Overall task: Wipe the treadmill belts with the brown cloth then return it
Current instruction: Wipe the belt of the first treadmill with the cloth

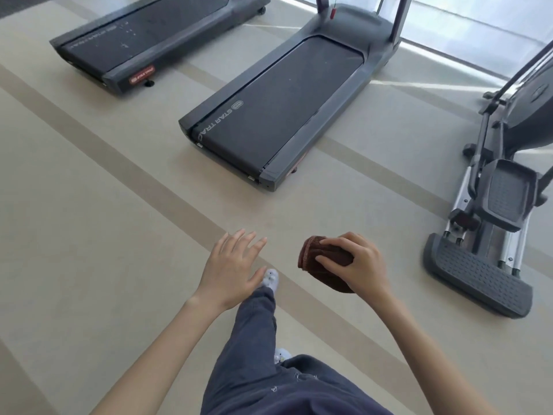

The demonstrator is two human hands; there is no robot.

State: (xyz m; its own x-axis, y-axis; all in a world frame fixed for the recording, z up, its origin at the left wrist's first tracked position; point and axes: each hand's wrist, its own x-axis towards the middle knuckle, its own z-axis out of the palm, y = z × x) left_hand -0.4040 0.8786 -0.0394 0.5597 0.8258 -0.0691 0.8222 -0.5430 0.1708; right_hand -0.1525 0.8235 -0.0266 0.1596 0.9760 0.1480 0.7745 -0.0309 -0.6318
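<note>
Clutching bunched brown cloth (311, 255).

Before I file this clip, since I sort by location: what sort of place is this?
Probably a gym: a nearer treadmill, a farther treadmill and an elliptical trainer stand side by side.

An elliptical trainer (502, 205) stands along the right edge of the beige floor (89, 220), its ribbed grey pedal (505, 193) raised above silver rails (457, 211) and a dark ribbed end cover (478, 274). Darker stripes (143, 181) cross the floor diagonally; bright glazing (478, 22) lines its far right edge
</note>
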